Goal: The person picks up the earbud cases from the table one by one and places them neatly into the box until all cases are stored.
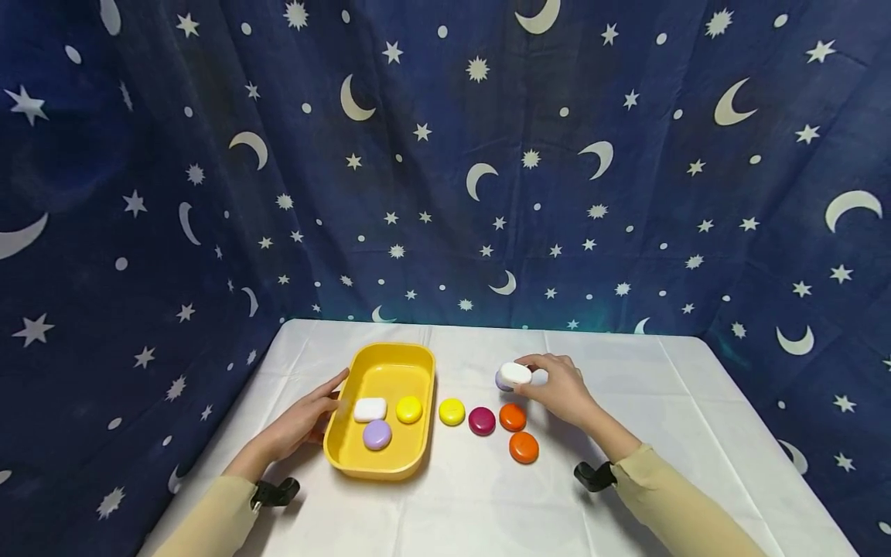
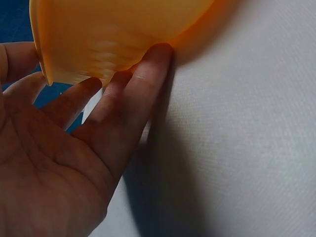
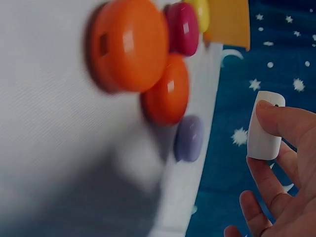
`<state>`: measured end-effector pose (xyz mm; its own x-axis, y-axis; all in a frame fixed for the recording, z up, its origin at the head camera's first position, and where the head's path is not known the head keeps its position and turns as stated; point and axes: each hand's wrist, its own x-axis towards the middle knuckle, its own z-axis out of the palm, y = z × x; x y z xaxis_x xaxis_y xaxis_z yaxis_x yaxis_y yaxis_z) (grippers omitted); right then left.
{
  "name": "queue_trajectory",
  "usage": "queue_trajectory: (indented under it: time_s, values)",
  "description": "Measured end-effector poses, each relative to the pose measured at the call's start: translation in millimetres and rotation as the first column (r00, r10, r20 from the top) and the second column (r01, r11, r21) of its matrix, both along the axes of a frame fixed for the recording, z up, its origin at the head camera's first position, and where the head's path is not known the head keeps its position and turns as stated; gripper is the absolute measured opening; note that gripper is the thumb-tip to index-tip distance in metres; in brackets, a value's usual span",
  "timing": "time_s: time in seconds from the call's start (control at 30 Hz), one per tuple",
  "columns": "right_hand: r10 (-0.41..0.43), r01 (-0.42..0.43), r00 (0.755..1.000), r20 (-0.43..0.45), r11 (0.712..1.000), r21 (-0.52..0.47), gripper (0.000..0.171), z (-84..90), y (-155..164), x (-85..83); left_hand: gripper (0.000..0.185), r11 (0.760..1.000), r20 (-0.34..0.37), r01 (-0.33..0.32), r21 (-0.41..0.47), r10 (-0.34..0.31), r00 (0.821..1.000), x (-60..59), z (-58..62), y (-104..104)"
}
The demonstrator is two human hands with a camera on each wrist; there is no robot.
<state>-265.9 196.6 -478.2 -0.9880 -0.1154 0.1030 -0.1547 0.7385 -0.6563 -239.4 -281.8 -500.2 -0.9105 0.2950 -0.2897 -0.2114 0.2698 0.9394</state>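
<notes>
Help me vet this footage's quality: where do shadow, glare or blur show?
Head: mostly sharp, soft shadows; left wrist: dim, dark shadow on the white cloth beside the left hand; right wrist: glare on the nearest orange piece, blurry shadow lower left.

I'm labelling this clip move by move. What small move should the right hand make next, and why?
Probably carry the white bead left over the yellow tray: the right hand pinches it above the tabletop, the left hand touches the tray, and three beads lie inside, including a white one.
</notes>
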Motion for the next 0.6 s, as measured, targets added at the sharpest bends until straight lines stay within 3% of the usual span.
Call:
queue_trajectory:
  time_s: [0.2, 0.6]
  values:
    - [0.035, -0.035, 0.999, -0.005, 0.999, -0.022, 0.049, 12.8, -29.3, -4.4, 0.067, 1.000, 0.006, 0.003, 0.013, -0.003, 1.000, 1.5, -1.4, -0.8]
    - [0.132, -0.134, 0.987, -0.095, 0.991, -0.010, 0.046, 25.9, -88.0, -14.3, 0.066, 1.000, -0.005, -0.012, -0.022, 0.012, 1.000, 0.8, -0.9, 0.2]
